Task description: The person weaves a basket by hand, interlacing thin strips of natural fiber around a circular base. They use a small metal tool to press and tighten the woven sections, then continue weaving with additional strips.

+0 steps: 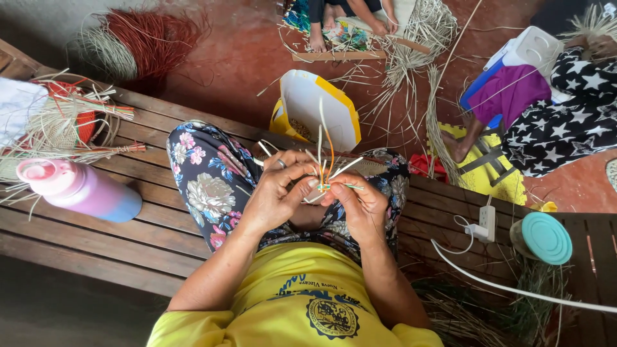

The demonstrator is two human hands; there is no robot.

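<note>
I sit on a wooden bench [128,225] with my legs in floral trousers [209,177]. Both hands meet over my lap on a small piece of woven straw [324,180]. My left hand [276,189], a ring on one finger, pinches the pale, orange and green strands from the left. My right hand [360,205] grips the strands from the right, a green strip sticking out past its fingers. Loose strand ends stand up between the two hands.
A pink and blue bottle [80,189] lies on the bench at left beside bundled straw [58,125]. A teal-lidded jar [542,238] and a white charger with cable [485,225] sit at right. A yellow and white bag [318,109] stands on the red floor. Other people sit beyond.
</note>
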